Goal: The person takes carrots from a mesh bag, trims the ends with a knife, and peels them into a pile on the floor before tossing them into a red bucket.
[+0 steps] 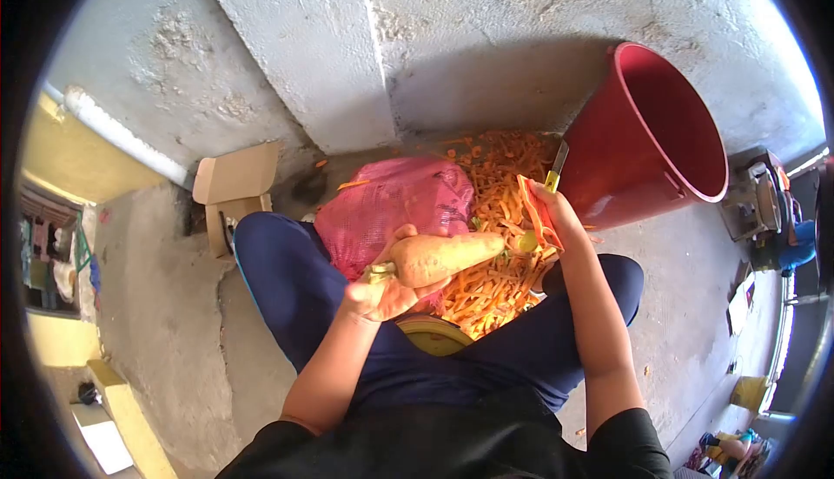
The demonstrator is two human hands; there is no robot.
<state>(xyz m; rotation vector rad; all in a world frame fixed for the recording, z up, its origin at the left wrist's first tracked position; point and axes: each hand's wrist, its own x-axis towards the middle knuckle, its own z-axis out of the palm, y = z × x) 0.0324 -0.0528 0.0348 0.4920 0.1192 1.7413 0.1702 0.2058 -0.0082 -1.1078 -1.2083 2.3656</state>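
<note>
A large, pale orange carrot [443,257] lies across my left hand [387,284], whose fingers curl under its thick, green-stubbed end. The thin end points right, close to my right hand [552,208]. That hand is closed around a knife [557,169] with a yellow handle, its metal blade pointing away from the carrot. An orange-red, cloth-like piece [540,216] is also at my right palm, with a small yellow part near the carrot tip. Below both hands spreads a heap of orange peelings [499,284].
A pink mesh sack [395,205] lies just beyond my left hand. The tall red bucket [599,149] stands tilted at the right by the wall. An open cardboard box [239,179] sits at the left, and a yellow round rim [434,337] shows between my legs.
</note>
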